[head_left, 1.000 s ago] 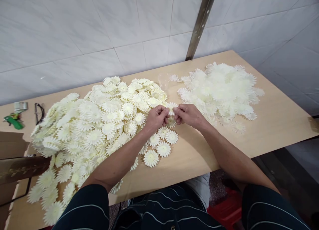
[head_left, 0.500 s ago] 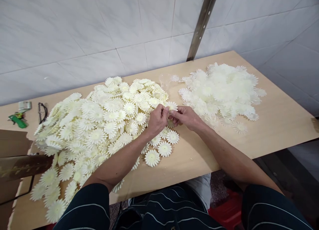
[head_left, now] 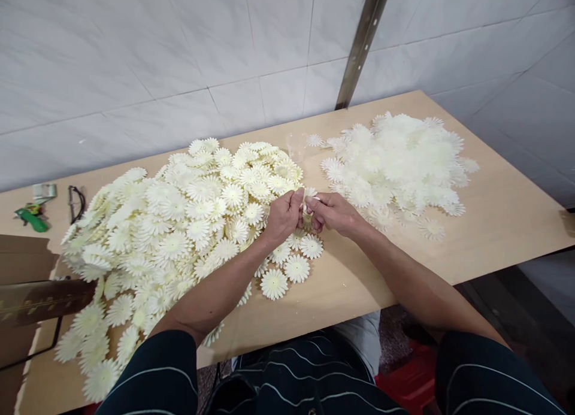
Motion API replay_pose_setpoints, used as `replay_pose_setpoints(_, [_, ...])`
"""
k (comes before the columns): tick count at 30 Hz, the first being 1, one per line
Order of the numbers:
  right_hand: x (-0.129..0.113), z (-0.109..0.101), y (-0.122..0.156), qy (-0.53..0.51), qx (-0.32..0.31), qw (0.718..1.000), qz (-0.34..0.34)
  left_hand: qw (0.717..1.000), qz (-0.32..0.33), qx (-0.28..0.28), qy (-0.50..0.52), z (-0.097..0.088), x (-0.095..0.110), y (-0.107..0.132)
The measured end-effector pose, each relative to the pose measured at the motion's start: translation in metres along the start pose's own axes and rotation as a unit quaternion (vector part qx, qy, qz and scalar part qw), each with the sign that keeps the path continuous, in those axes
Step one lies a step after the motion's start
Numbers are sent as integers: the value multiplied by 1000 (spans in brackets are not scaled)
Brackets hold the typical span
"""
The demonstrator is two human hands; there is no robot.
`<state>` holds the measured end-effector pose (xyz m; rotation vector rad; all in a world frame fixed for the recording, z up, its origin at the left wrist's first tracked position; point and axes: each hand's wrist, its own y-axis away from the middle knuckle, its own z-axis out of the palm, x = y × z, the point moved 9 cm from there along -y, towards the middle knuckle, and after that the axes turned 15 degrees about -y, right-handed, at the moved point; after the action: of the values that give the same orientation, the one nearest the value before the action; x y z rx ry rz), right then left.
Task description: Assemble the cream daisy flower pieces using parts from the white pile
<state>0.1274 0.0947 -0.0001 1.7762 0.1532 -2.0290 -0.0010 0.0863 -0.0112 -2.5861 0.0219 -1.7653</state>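
Note:
My left hand [head_left: 282, 216] and my right hand [head_left: 335, 212] meet above the wooden table [head_left: 494, 235], fingers pinched together on one cream plastic daisy flower [head_left: 309, 193]. Only a few of its petals show between the fingertips. To the left spreads a large heap of cream daisy flowers [head_left: 179, 223]. To the right lies a paler heap of white flowers [head_left: 399, 163]. A few single daisies [head_left: 287, 268] lie flat just under my hands.
A green tool [head_left: 30, 218], a tape roll [head_left: 44, 191] and dark-framed glasses [head_left: 76, 200] lie at the table's far left. Brown cardboard [head_left: 31, 283] overlaps the left edge. A white tiled wall with a metal strip [head_left: 363, 38] stands behind the table.
Both hands have drawn closer together, and the flower between them is now more folded into the fingers, with fewer petals showing. The heaps have not moved.

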Motion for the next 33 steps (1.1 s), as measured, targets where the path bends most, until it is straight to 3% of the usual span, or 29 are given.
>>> replay_pose_setpoints(6, [-1, -12, -6, -34, 11, 999, -27, 994, -20, -49, 100, 8, -1, -4])
replay_pose_setpoints(15, [-14, -26, -7, 22, 31, 996, -75, 989, -77, -75, 98, 9, -3, 0])
replay_pose_setpoints(21, [-26, -25, -1, 65, 40, 991, -114, 988, -125, -43, 80, 6, -8, 2])
replay_pose_setpoints(25, [-30, -30, 2, 135, 73, 979, -135, 994, -66, 2, 83, -4, -5, -1])
replay_pose_setpoints(28, [-28, -29, 2, 136, 65, 980, -127, 995, -24, 35, 86, -11, -2, -3])
replay_pose_setpoints(31, [-27, -25, 2, 121, 39, 986, -112, 993, -28, 49, 104, -13, -4, -5])
replay_pose_setpoints(33, [-27, -22, 2, 118, 21, 988, -97, 989, -53, 27, 133, -9, -7, -6])
